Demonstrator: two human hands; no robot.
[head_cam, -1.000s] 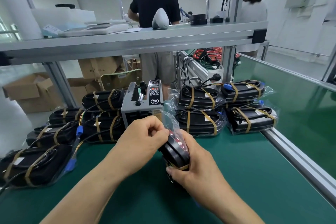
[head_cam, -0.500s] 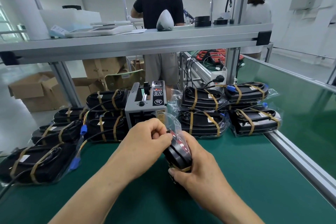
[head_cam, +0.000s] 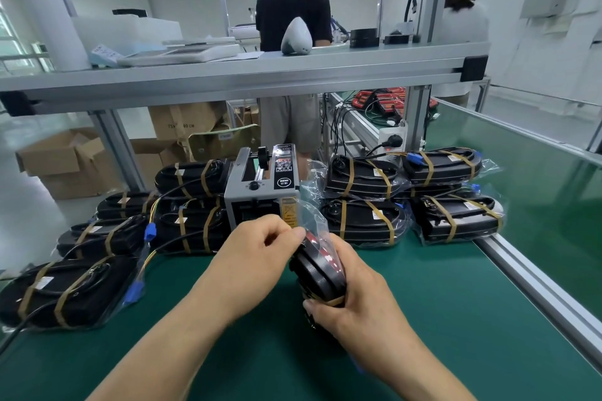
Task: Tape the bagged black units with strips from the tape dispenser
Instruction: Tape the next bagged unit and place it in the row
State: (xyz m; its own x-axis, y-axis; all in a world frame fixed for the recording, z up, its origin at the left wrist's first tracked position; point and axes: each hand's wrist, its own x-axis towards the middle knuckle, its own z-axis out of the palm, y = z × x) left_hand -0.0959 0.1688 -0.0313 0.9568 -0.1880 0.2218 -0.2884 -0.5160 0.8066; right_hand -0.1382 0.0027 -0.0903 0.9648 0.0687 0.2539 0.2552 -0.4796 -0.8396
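Observation:
A bagged black unit (head_cam: 321, 273) stands on end above the green mat, its clear bag sticking up. My right hand (head_cam: 353, 306) grips it from the right and below, with a brown tape strip under the thumb. My left hand (head_cam: 260, 254) is closed on the unit's upper left end, fingers pinched at the bag. The grey tape dispenser (head_cam: 262, 192) stands just behind my hands. Whether a strip hangs at its mouth is hidden by my left hand.
Taped bagged units are stacked left of the dispenser (head_cam: 192, 221) and right of it (head_cam: 407, 202); one lies at the near left (head_cam: 65, 290). An aluminium rail (head_cam: 534, 283) borders the mat on the right. A shelf beam (head_cam: 228, 78) crosses overhead. Two persons stand beyond.
Both hands hold the same grip on the unit. The view has shifted slightly; the hands and unit sit a little lower and right in frame.

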